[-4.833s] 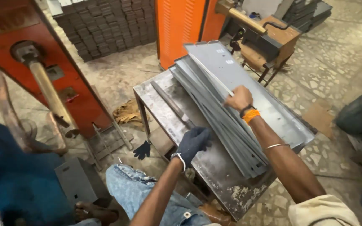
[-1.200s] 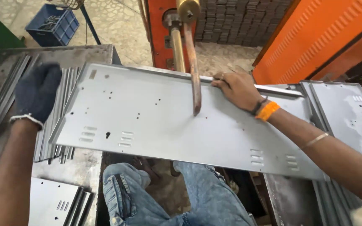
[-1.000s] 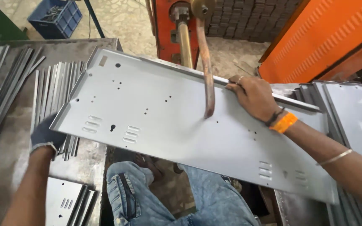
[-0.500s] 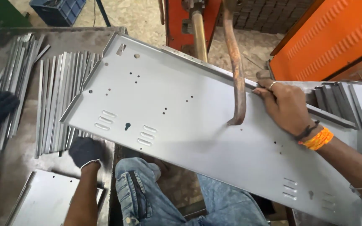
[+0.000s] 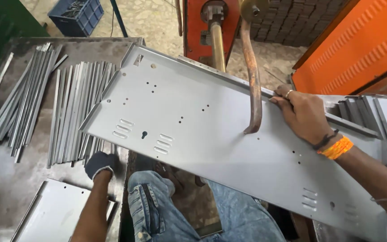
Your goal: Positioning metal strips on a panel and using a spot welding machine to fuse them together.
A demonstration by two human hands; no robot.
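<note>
The fingers of the right hand (image 5: 302, 114) curl over the far flange of the grey perforated sheet-metal panel (image 5: 220, 139) and grip its edge; a ring shows on one finger and an orange band sits at the wrist. Over the last second the panel has slid leftward and swung so that its left end now reaches out over the table of metal strips (image 5: 63, 107), while the curved copper electrode arm (image 5: 251, 76) of the orange spot-welding machine (image 5: 198, 22) now stands over the panel's middle, its tip just above or touching the surface. The judgement is that the panel is being positioned under the electrode.

The left hand (image 5: 100, 163), in a dark glove, has dropped from the panel's left end to below its near edge. It rests at the table edge (image 5: 5, 188), beside a second flat panel (image 5: 63, 215). Its fingers look closed, but whether they hold anything cannot be told.

The right forearm extends diagonally from lower right, wrist slightly raised. The left forearm rises straight from below. The panel spans the person's knees, tilted down to the right.
</note>
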